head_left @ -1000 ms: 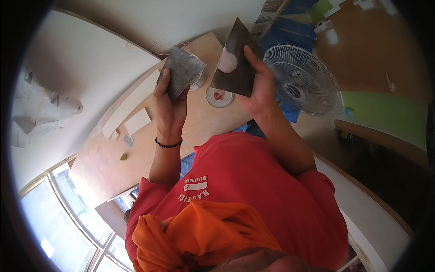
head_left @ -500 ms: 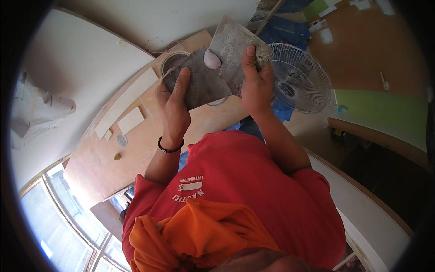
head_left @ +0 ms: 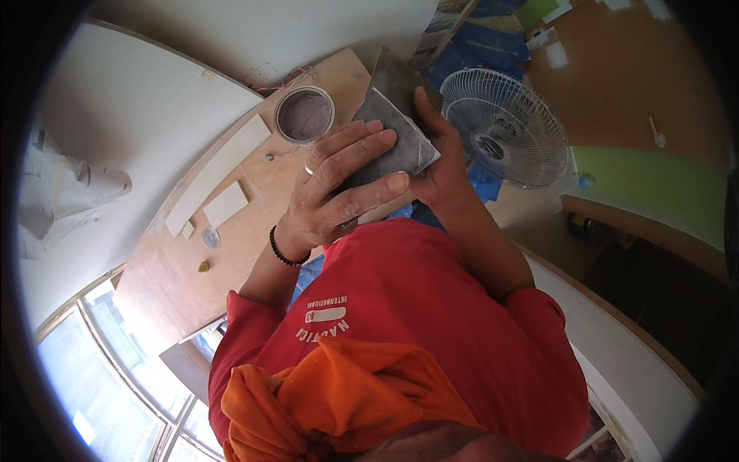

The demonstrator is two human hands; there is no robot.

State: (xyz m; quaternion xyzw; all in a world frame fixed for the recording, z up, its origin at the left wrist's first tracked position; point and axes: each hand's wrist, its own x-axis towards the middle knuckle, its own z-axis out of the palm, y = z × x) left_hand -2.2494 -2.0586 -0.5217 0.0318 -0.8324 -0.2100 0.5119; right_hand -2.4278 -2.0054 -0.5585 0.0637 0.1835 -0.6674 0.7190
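Observation:
My left hand [head_left: 327,181] holds a thin grey putty-spreader plate [head_left: 392,142], fingers laid across its upper face and thumb out of sight. Pale putty lines the plate's far edge. Beneath it and beyond lies a second, darker spreader plate [head_left: 394,71], gripped by my right hand [head_left: 445,158], whose thumb rests along its side. The two plates overlap, the left one tilted over the other. No putty lump shows on top; the surfaces between the plates are hidden. Left of them an open round can [head_left: 277,115] contains pinkish-grey putty [head_left: 306,117].
The can stands on a curved wooden board [head_left: 258,185] with a long pale strip [head_left: 219,173], a small pale rectangle [head_left: 225,204] and a clear disc [head_left: 210,237]. A caged fan [head_left: 504,127] is close to my right hand. Windows [head_left: 108,377] are at lower left.
My left hand has turned its plate over and laid it across the right one. The putty lump between the plates is no longer visible, and the can is now uncovered to view.

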